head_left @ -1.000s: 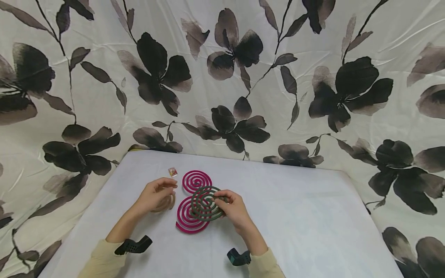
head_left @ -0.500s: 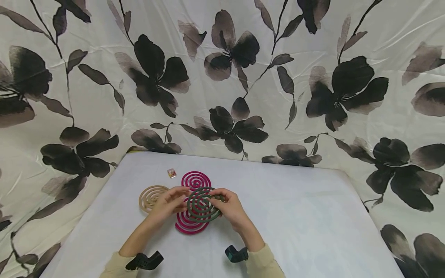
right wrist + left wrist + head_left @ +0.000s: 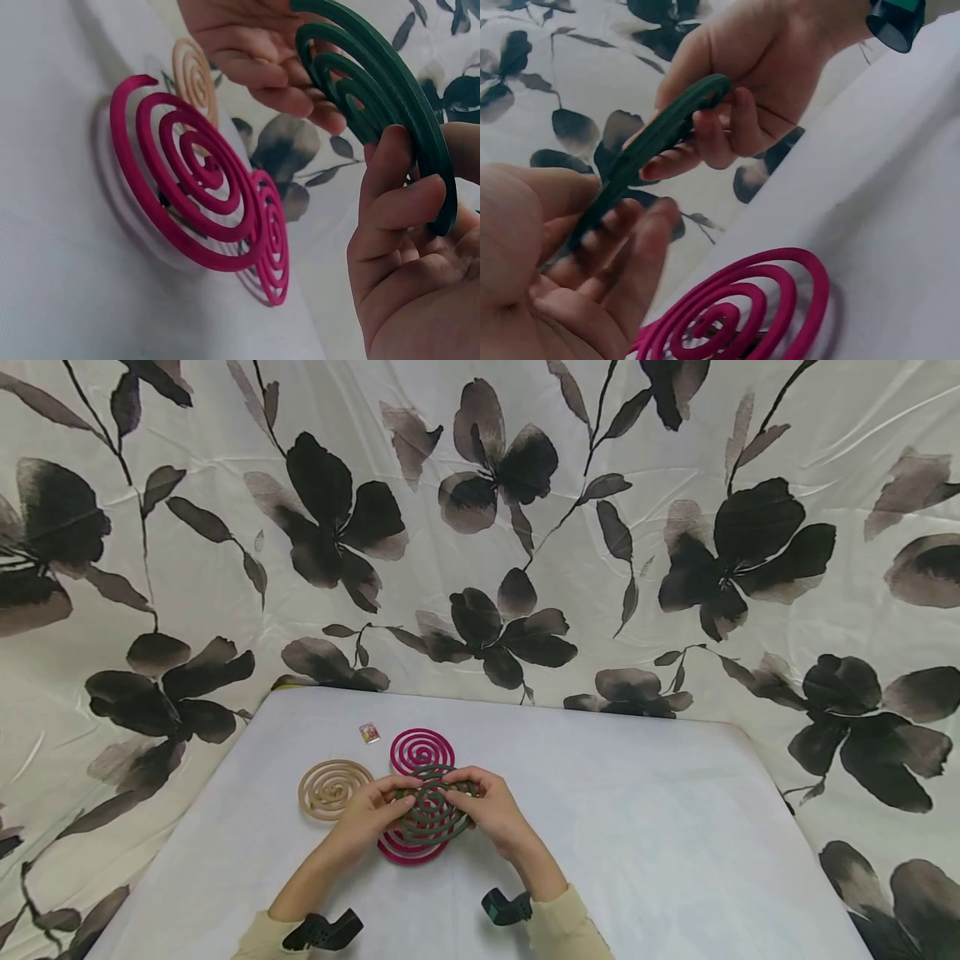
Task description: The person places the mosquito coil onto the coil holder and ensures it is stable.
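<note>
A dark green mosquito coil [image 3: 412,105] is held up between both hands over the table. My left hand [image 3: 367,814] pinches its left side between thumb and fingers. On the opposite side, the right hand [image 3: 498,810] grips the rim with thumb and curled fingers. The left wrist view shows the coil nearly edge-on and tilted. Below it lies a pink mosquito coil [image 3: 408,860], partly hidden by the green one in the head view. Another pink coil [image 3: 422,755] sits just behind that. To the left of the left hand is a tan coil [image 3: 333,791].
A small square packet [image 3: 369,732] lies toward the back left of the white-covered table [image 3: 637,827]. Behind the table hangs a white cloth [image 3: 630,635] with dark flowers. Each wrist wears a black camera mount, the left one [image 3: 322,931] close above the tabletop.
My left hand has moved right, away from the tan coil, which now shows fully, and has taken hold of the green coil's left side. The right hand has kept its grip, shifting slightly left.
</note>
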Demonstrator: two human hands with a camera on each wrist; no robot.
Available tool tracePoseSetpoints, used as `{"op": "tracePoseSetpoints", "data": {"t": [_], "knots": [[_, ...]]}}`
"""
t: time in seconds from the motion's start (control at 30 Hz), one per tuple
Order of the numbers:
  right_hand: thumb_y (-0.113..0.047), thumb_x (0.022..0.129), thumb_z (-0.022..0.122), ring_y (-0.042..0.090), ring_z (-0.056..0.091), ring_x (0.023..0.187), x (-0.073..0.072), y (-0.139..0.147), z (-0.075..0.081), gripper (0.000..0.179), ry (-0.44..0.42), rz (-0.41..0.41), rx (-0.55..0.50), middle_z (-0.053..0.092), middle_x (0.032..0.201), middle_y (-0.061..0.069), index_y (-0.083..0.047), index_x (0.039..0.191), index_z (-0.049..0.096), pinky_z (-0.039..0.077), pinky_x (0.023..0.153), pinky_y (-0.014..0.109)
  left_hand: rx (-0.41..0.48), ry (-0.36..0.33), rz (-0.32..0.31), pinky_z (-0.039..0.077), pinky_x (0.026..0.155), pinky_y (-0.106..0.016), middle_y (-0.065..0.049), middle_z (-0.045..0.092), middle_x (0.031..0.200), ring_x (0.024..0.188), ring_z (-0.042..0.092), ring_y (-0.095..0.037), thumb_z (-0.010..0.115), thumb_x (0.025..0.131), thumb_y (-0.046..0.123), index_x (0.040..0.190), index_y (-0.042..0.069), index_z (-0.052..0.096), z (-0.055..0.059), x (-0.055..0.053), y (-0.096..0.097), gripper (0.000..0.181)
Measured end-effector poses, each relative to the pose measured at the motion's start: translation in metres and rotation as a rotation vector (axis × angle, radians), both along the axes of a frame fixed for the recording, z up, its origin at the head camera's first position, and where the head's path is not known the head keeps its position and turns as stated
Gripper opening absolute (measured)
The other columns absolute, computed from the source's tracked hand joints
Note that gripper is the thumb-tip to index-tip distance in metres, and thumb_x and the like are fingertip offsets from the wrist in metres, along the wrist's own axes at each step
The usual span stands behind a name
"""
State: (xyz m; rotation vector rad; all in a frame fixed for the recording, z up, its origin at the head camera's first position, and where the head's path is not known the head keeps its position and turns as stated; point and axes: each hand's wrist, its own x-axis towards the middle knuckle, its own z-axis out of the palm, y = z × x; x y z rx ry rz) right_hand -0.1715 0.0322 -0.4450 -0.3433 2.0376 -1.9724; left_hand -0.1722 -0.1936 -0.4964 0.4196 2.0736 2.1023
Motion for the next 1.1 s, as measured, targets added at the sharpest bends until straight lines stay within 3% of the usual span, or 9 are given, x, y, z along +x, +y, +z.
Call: {"op": "tracePoseSetpoints", "data": {"t": [0.2,0.57,0.83,0.93,1.1], "knots": [[-0.008,0.093,0.064,0.013,0.044,0.066,-0.004,-0.004,0.002,0.02,0.011,0.02,0.036,0.06,0.096,0.006,0.0,0.112,0.066,0.039,0.05,0.024,-0.015,-0.007,0.094,0.054,0.063,-0.023,-0.005,0.066,0.089,0.074,0.063,-0.009,0.062,0.095,0.006,0.117,-0.012,0.059,-0.002,0.003,0.004,0.029],[-0.005,0.093,0.062,0.015,0.046,0.068,-0.019,-0.012,0.01,0.02,0.052,0.102,0.088,0.063,0.1,0.009,0.002,0.112,0.065,0.041,0.052,0.026,0.1,-0.072,0.13,0.056,0.066,-0.029,-0.015,0.063,0.097,0.073,0.066,-0.013,0.062,0.094,0.003,0.119,-0.015,0.054,0.002,0.002,0.004,0.032],[-0.01,0.093,0.065,0.014,0.048,0.061,-0.039,-0.021,-0.014,0.023,0.056,0.064,0.058,0.063,0.092,0.005,-0.003,0.115,0.066,0.042,0.047,0.024,0.173,-0.053,0.234,0.057,0.07,-0.034,-0.01,0.063,0.099,0.076,0.067,-0.016,0.061,0.094,0.002,0.119,-0.015,0.053,0.007,0.002,0.001,0.031],[-0.013,0.092,0.067,0.013,0.049,0.059,-0.042,-0.025,-0.017,0.023,0.063,0.095,0.077,0.064,0.088,0.003,-0.004,0.113,0.067,0.043,0.046,0.025,0.171,-0.069,0.271,0.057,0.066,-0.029,-0.014,0.065,0.095,0.071,0.067,-0.014,0.061,0.094,0.0,0.119,-0.015,0.053,0.005,0.001,-0.003,0.031],[-0.013,0.091,0.069,0.014,0.047,0.058,-0.05,-0.032,-0.016,0.019,0.094,0.097,0.132,0.062,0.087,0.002,-0.007,0.109,0.069,0.044,0.048,0.027,0.149,-0.085,0.274,0.056,0.068,-0.029,-0.018,0.065,0.097,0.072,0.067,-0.015,0.063,0.094,0.003,0.12,-0.015,0.052,0.003,-0.002,-0.009,0.034]]}}
